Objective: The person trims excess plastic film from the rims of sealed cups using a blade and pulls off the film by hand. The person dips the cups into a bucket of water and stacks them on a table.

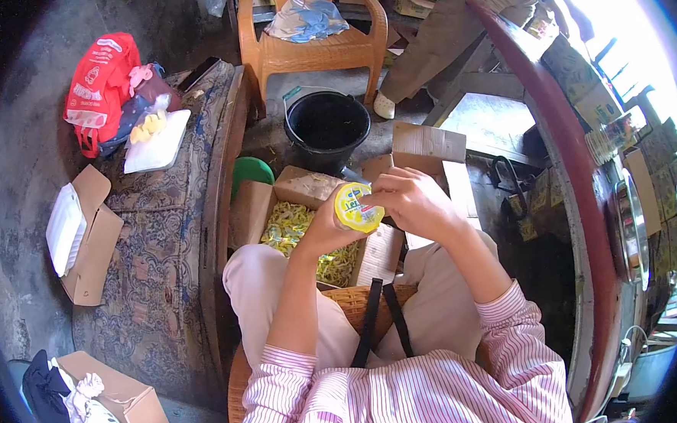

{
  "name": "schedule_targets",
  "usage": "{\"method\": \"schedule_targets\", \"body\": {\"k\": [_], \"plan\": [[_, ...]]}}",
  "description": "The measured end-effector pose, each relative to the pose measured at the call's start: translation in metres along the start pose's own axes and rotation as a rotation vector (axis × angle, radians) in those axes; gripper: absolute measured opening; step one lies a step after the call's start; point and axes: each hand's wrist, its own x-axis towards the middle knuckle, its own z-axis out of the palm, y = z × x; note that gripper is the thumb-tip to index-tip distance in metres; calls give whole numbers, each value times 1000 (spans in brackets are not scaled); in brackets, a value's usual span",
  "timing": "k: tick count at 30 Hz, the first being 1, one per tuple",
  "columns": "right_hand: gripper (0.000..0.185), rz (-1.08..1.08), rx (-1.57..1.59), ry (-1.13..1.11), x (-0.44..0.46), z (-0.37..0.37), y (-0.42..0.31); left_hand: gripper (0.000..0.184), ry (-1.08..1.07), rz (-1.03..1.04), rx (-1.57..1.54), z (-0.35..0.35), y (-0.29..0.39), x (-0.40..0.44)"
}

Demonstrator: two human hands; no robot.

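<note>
A cup with a yellow printed lid (358,208) is held up above the lap. My left hand (326,229) is wrapped round the cup from the left. On the right, my right hand (413,202) has its fingers bent together at the lid's right edge; whether they pinch anything there is too small to tell. Below the hands stands an open cardboard box (306,184) filled with small yellow-green pieces (337,267). Another open cardboard box (428,142) is just behind my right hand.
A black bucket (326,128) stands beyond the boxes, before an orange plastic chair (315,53) with cloth on it. A patterned bench (146,260) runs along the left, holding a red bag (101,90). Another person's leg (429,50) is at the upper right.
</note>
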Motion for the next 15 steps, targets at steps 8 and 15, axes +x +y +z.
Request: {"method": "schedule_targets", "body": {"k": [8, 15], "plan": [[22, -13, -50, -65, 8, -1, -6, 69, 9, 48, 40, 0, 5, -2], [20, -57, -94, -41, 8, 10, -6, 70, 14, 74, 158, -1, 4, -1]]}}
